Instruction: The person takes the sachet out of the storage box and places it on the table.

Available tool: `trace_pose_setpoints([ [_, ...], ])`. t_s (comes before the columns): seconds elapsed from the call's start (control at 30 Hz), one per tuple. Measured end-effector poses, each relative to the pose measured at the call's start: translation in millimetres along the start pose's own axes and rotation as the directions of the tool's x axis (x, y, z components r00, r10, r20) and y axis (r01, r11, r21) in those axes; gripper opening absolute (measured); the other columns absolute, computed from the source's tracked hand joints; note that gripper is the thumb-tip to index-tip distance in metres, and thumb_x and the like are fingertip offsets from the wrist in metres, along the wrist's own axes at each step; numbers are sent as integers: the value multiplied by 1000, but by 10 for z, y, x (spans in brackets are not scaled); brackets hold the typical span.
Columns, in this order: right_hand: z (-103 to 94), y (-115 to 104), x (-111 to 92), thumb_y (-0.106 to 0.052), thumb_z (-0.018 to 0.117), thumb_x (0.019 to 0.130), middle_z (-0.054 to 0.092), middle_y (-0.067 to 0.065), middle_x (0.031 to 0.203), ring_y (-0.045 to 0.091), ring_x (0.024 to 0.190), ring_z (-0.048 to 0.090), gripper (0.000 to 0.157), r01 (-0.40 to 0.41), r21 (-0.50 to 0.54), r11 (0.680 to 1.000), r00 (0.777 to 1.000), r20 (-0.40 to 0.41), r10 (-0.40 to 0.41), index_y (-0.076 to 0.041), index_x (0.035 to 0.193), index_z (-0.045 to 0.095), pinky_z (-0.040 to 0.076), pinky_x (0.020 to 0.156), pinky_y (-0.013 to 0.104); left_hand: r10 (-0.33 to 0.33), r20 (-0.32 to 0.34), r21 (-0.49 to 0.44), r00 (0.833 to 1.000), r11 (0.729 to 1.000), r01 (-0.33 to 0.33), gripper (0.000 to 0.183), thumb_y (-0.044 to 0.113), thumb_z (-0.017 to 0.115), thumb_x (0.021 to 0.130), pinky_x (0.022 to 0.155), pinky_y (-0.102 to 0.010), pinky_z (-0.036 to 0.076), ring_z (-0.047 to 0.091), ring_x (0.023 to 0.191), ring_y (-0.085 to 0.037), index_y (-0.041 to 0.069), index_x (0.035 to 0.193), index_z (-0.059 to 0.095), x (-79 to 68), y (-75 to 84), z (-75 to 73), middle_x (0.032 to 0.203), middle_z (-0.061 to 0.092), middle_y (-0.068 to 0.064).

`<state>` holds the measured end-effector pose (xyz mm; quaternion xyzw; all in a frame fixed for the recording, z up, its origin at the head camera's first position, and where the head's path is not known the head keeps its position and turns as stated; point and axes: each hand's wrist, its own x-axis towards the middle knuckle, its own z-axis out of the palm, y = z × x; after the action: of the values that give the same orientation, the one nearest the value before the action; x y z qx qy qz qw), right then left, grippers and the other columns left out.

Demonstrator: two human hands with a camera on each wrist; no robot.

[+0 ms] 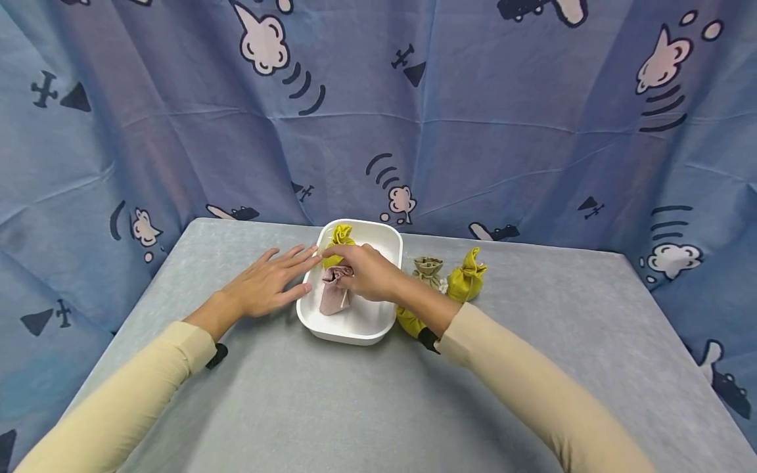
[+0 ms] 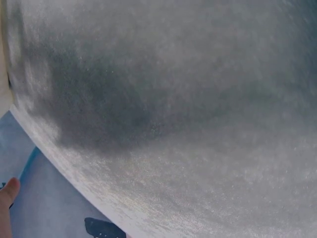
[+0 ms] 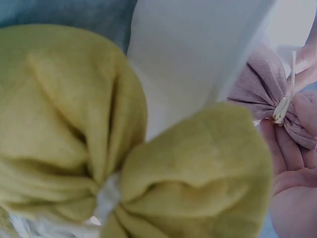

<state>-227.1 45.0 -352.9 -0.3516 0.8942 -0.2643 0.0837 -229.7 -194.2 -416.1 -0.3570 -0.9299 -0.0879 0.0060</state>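
A white tray (image 1: 378, 326) sits mid-table. In it lie a yellow pouch (image 1: 339, 242) at the far end and a pink pouch (image 1: 333, 299) below it. My right hand (image 1: 347, 274) reaches in from the right and pinches the pink pouch's tied neck. The right wrist view shows the pink pouch (image 3: 258, 87) between my fingers (image 3: 290, 166), past the tray wall (image 3: 198, 59), with another yellow pouch (image 3: 124, 163) close under my wrist. My left hand (image 1: 292, 276) lies flat on the table, straight fingers touching the tray's left rim.
Right of the tray stand a khaki pouch (image 1: 428, 269) and a yellow pouch (image 1: 466, 276); a third yellow pouch (image 1: 409, 321) lies under my right wrist. The grey table (image 1: 331, 407) is backed by a blue printed curtain (image 1: 473, 131). The left wrist view shows only table surface (image 2: 188, 124).
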Motion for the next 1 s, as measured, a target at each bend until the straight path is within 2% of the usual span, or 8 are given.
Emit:
trace_pose_setpoints([
  [0.3, -111, -51, -72, -8, 72, 80, 66, 1, 104, 7, 85, 61, 49, 28, 38, 999, 999, -35, -27, -8, 126, 55, 47, 78, 25, -5, -2, 4, 1000, 1000, 5, 61, 58, 26, 95, 106, -57, 16, 17, 139, -19, 30, 148, 18, 4, 5, 5, 153, 19, 5],
  [0.5, -208, -71, -152, -7, 70, 81, 67, 2, 105, 6, 88, 63, 47, 75, 39, 996, 994, -79, -72, -8, 125, 55, 48, 80, 23, -8, 5, -8, 1000, 1000, 8, 60, 57, 27, 95, 106, -57, 15, 16, 140, -19, 29, 148, 20, 4, 7, 0, 152, 19, 6],
  [0.7, -365, -104, -232, -4, 69, 82, 63, 5, 115, 6, 92, 64, 45, 127, 75, 989, 986, -116, -118, -8, 125, 55, 48, 82, 21, -8, -2, 1, 1000, 1000, 8, 60, 57, 28, 95, 105, -58, 16, 16, 139, -19, 29, 148, 20, -4, 10, -10, 152, 20, 7],
  [1.0, -582, -80, -379, -6, 71, 81, 69, 3, 103, 6, 91, 65, 49, 134, 102, 986, 981, -158, -117, -10, 126, 54, 50, 79, 24, -11, 12, -7, 1000, 1000, 11, 59, 53, 34, 96, 105, -59, 15, 15, 140, -20, 29, 148, 20, 10, 21, -4, 152, 20, 6],
])
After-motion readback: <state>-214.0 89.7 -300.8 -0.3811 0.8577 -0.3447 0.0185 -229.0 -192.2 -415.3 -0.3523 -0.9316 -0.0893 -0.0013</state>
